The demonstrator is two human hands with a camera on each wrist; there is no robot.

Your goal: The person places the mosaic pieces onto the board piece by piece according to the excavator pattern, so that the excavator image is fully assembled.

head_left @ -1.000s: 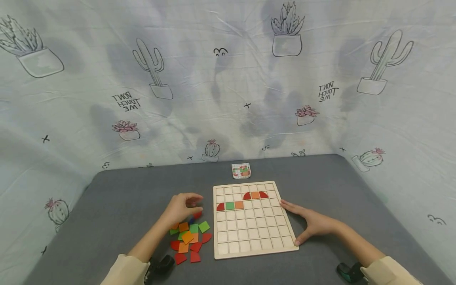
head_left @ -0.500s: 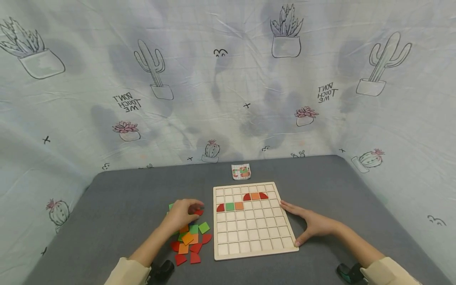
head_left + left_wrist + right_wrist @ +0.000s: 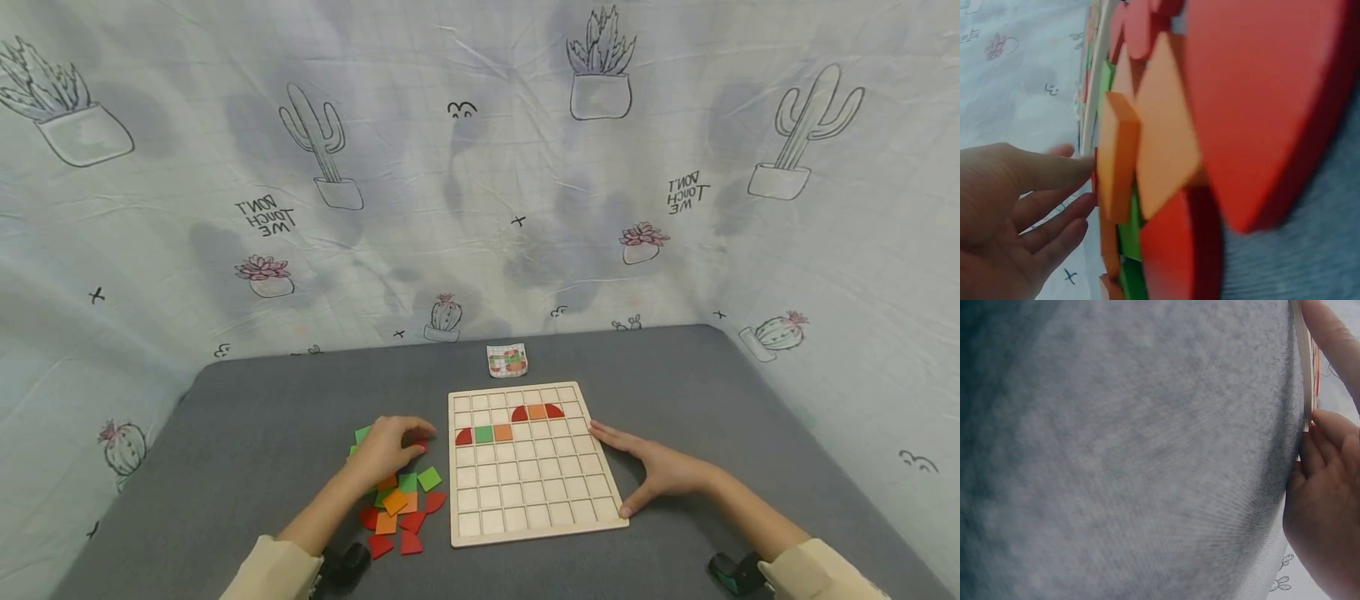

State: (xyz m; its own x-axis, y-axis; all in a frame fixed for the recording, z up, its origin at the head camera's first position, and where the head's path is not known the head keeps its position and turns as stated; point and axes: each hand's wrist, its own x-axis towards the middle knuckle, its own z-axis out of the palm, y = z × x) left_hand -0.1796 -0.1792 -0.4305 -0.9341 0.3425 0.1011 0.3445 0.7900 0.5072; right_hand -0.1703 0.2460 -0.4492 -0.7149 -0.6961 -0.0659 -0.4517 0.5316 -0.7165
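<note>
My left hand [image 3: 386, 450] is over the pile of coloured wooden tiles left of the board, its thumb and fingertips at a small red tile [image 3: 422, 447] that they seem to pinch. The left wrist view has the thumb against this red tile's edge [image 3: 1095, 181], most of it hidden. The square wooden grid board [image 3: 536, 479] lies flat, with red quarter-circle, green and orange tiles set in two of its rows. Along the board's right side my right hand [image 3: 663, 475] rests with fingers extended, thumb at the near right corner.
Loose green [image 3: 430, 478], orange [image 3: 394, 501] and red [image 3: 411, 542] tiles lie overlapping below and around the left hand. A small printed pattern card [image 3: 507, 361] lies behind the board. The grey table [image 3: 285, 417] meets a white cactus-print cloth [image 3: 480, 167].
My left hand has moved slightly away from me and come down onto the red tile, its thumb and fingers closing in. The right hand and the board have stayed put.
</note>
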